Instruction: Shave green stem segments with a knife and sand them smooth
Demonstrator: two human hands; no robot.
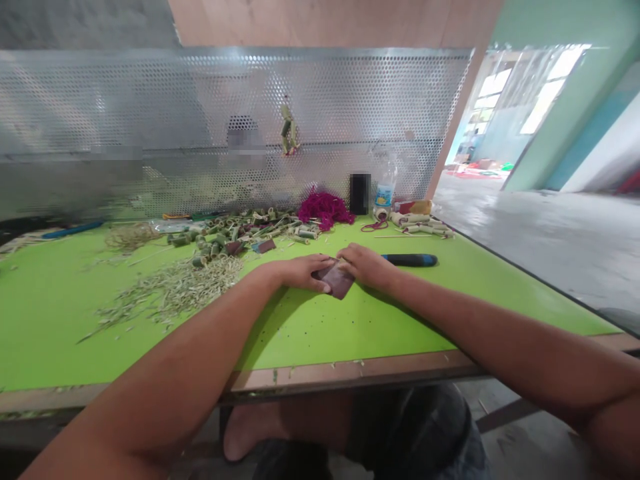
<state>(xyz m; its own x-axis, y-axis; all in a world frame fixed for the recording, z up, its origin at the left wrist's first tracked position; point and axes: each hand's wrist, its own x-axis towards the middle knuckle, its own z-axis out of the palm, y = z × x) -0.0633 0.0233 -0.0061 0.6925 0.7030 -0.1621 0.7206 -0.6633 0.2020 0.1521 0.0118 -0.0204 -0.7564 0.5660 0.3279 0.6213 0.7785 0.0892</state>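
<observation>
My left hand point(300, 273) and my right hand point(365, 265) meet over the middle of the green tabletop point(320, 330). Between them, both hands pinch a small folded piece of brown sandpaper point(338, 281), and its lower corner sticks out below my fingers. A black-and-blue tool handle point(410, 260) lies just beyond my right hand, not touching it. To the left of my left hand spreads a heap of pale green plant shavings point(173, 292).
Cut green stem pieces point(235, 233) lie along the back of the table, with magenta fibre point(325, 210), a plastic bottle point(385, 187) and a black cup point(359, 193) behind. Perforated metal sheet point(235, 113) stands behind the table. The table's right edge drops to a concrete floor.
</observation>
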